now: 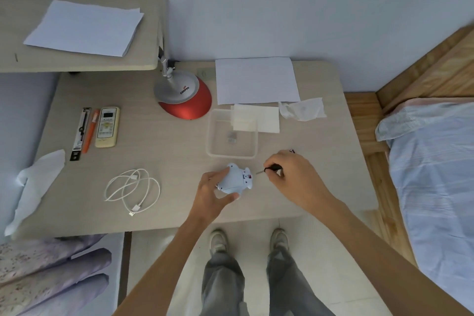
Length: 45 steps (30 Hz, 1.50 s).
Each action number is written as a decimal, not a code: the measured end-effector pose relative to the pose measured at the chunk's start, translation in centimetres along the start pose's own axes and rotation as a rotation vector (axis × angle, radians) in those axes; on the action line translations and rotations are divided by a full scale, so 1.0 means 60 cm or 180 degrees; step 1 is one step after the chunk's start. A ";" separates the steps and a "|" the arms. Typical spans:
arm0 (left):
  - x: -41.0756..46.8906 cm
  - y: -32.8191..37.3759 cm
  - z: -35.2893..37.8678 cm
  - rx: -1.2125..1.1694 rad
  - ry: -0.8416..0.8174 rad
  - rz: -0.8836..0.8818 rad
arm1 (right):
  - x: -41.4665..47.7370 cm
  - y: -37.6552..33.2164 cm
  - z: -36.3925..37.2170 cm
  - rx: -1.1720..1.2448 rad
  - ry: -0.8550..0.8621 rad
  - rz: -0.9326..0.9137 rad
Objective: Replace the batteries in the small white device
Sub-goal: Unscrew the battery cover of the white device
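1. Looking down at a pale wood desk [164, 156], the small white device [235, 179] sits near the front edge, right about the middle, lying on the desk surface.
2. Left hand [214, 194] is curled around the device's left side, thumb under the near edge and fingers over the far side, so it's gripping it in place.
3. Right hand [292, 174] is closed around a small screwdriver [269, 169] with a dark handle. The thin metal tip points left toward the device's right end and sits just beside it; can't tell if it's actually touching.
4. There's a little red and dark spot on the right end of the device, too small to make out what it is.
5. Just behind the hands is a clear plastic tray [232, 133] with a couple of small grey bits inside, too blurry to say what they are.
6. Behind the tray: a folded paper napkin [266, 118] overlapping its far corner, a crumpled tissue [302, 109] to the right, and a white sheet of paper [256, 79] by the wall.
7. Red and silver desk lamp [182, 95] stands left of the tray.
8. Further left there's a remote control [107, 127], an orange pen [91, 129] and a black packaged item [80, 133] lined up side by side.
9. A coiled white cable [133, 188] lies left of the device, well apart from it.
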<state>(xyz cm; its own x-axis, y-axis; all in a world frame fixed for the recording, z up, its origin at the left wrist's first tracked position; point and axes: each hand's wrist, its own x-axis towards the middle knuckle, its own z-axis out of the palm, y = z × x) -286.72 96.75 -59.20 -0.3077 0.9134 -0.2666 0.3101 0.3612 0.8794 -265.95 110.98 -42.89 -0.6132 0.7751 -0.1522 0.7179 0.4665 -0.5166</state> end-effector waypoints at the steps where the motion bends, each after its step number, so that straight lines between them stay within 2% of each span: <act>1: 0.004 -0.001 0.001 -0.0034 -0.0002 0.0000 | 0.004 -0.007 0.008 -0.0059 -0.0049 -0.0001; 6: 0.016 -0.008 0.004 -0.0136 -0.0039 0.0056 | 0.026 -0.015 0.042 -0.0309 -0.0257 0.0042; 21: 0.027 -0.006 0.003 -0.0113 -0.0066 0.0134 | 0.032 0.007 0.091 -0.0712 -0.0324 0.0005; 31: 0.031 0.044 0.015 -0.0169 -0.0193 0.0016 | 0.013 0.030 0.102 -0.0990 -0.0664 -0.0072; 36: 0.032 0.052 0.019 -0.0072 -0.0239 0.0047 | -0.013 0.051 0.117 -0.0923 -0.0359 0.0086; 40: 0.032 0.050 0.015 -0.0125 -0.0314 -0.0059 | -0.028 0.056 0.131 -0.0585 0.0020 0.0273; 45: 0.035 0.047 0.013 -0.0113 -0.0354 -0.0118 | -0.017 0.062 0.129 -0.0191 0.0025 0.0498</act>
<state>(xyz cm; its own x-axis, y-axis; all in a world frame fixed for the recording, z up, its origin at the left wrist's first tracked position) -285.79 99.83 -57.61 -0.2161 0.9155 -0.3394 0.2677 0.3899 0.8811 -265.20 108.64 -51.17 -0.4901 0.8434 -0.2202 0.8229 0.3645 -0.4359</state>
